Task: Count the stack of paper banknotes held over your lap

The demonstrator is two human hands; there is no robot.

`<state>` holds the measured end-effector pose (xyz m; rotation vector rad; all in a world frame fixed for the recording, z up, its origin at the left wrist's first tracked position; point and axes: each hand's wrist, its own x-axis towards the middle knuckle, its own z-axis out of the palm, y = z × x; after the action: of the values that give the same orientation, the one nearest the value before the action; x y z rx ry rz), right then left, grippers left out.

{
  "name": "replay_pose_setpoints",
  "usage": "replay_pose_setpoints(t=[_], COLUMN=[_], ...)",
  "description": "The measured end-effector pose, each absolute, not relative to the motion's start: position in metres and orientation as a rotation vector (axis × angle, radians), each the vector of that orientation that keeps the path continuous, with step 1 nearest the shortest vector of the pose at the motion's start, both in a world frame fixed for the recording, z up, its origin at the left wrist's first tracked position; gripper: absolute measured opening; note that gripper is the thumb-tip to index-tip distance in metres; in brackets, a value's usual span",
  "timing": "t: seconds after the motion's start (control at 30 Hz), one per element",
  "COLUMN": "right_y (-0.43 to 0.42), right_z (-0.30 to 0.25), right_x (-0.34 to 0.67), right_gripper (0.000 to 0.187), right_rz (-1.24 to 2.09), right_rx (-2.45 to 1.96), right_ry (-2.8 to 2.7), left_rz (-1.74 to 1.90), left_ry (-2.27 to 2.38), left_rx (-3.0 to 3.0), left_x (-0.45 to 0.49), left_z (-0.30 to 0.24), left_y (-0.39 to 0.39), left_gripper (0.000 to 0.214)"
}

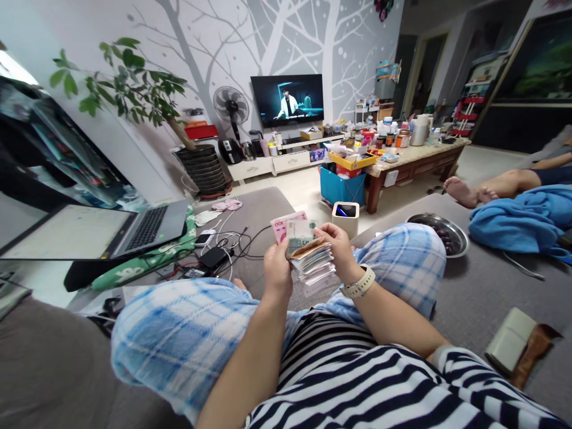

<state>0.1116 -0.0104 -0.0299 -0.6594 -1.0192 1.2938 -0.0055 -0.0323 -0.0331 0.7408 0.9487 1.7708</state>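
I sit on a grey sofa with my knees up in blue checked trousers. My left hand (277, 269) is closed around a thick stack of banknotes (310, 259), holding it upright between my knees. A pink note and a green note (298, 231) stick up at the back of the stack. My right hand (340, 250), with a cream watch on the wrist, pinches the top edge of the notes from the right side.
An open laptop (134, 229) rests on a green cushion at my left, with cables and a black charger (214, 257) beside it. A metal bowl (447, 233), a blue blanket (522, 217) and another person's bare legs (487, 187) lie to the right. A cream wallet (513, 339) sits on the sofa.
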Motion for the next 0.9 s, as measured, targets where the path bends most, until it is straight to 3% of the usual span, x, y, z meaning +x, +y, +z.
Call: replay_pose_setpoints(t=[0.2, 0.9], right_y=[-0.0104, -0.0093], right_z=[-0.0300, -0.0326], right_x=[0.1110, 0.1110], right_gripper=[0.025, 0.025], right_rz=[1.273, 1.282], right_rx=[-0.649, -0.631], right_ry=[-1.041, -1.046], left_rz=[1.923, 1.873], left_ry=[1.131, 1.301], left_rx=[0.743, 0.908], left_x=[-0.0061, -0.0079], left_z=[-0.0310, -0.0294], left_y=[-0.0332, -0.0359], left_gripper=[0.025, 0.026])
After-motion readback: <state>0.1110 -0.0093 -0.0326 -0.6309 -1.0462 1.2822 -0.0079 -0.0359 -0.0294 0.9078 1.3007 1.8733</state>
